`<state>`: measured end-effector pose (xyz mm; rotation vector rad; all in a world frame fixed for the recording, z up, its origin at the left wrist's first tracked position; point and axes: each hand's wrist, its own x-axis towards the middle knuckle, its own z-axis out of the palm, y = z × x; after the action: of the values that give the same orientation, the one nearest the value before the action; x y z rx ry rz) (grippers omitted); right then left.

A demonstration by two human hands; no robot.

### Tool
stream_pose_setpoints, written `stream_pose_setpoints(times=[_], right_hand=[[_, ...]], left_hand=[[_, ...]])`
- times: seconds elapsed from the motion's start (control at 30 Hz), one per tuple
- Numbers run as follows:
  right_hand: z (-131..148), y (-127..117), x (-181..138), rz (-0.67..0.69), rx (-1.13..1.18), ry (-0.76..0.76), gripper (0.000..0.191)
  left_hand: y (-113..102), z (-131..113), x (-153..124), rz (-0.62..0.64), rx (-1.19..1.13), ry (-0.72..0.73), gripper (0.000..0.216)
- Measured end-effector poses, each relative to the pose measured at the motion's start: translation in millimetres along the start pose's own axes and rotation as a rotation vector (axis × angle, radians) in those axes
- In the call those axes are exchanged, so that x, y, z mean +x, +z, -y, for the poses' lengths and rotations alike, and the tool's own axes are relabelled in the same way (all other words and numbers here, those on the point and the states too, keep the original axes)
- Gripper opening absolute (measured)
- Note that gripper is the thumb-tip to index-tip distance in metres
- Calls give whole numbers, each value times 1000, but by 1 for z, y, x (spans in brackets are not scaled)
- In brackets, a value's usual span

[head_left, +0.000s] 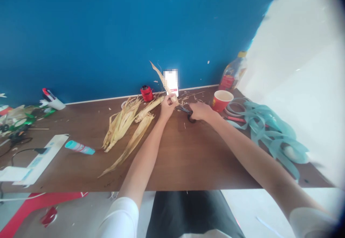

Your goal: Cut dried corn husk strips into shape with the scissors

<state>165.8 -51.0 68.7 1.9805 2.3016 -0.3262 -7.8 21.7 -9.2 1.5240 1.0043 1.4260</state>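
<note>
Right sleeve (309, 223), hand (202, 111) on scissors (191, 118) near red cup (221, 100)

Dried corn husk strip (159, 77), pale yellow and frayed, rises tilted from the pinching left hand (167, 108); black-handled scissors (185, 111), held in the right hand (202, 111), point their blades toward that hand.
</note>
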Motion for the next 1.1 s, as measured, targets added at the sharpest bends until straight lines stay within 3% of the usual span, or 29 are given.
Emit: stream_pose_setpoints(times=[0.17, 0.4, 0.57, 0.83, 0.93, 1.1], right_hand=[[6, -3, -6, 18, -19, -28, 38], [-5, -6, -1, -20, -1, -1, 39], [-18, -11, 8, 71, 179, -55, 38], [-31, -21, 4, 187, 425, 43, 46], [-36, -24, 3, 109, 520, 45, 43], [-50, -32, 3, 42, 667, -73, 38]], left_hand=[[0, -2, -1, -2, -36, -54, 57], [0, -6, -2, 3, -47, -71, 56], [1, -7, -1, -11, -80, -109, 58], [-2, -7, 1, 10, -146, -133, 59], [-2, -4, 1, 22, -142, -105, 64], [-2, -3, 2, 49, -152, -106, 68]])
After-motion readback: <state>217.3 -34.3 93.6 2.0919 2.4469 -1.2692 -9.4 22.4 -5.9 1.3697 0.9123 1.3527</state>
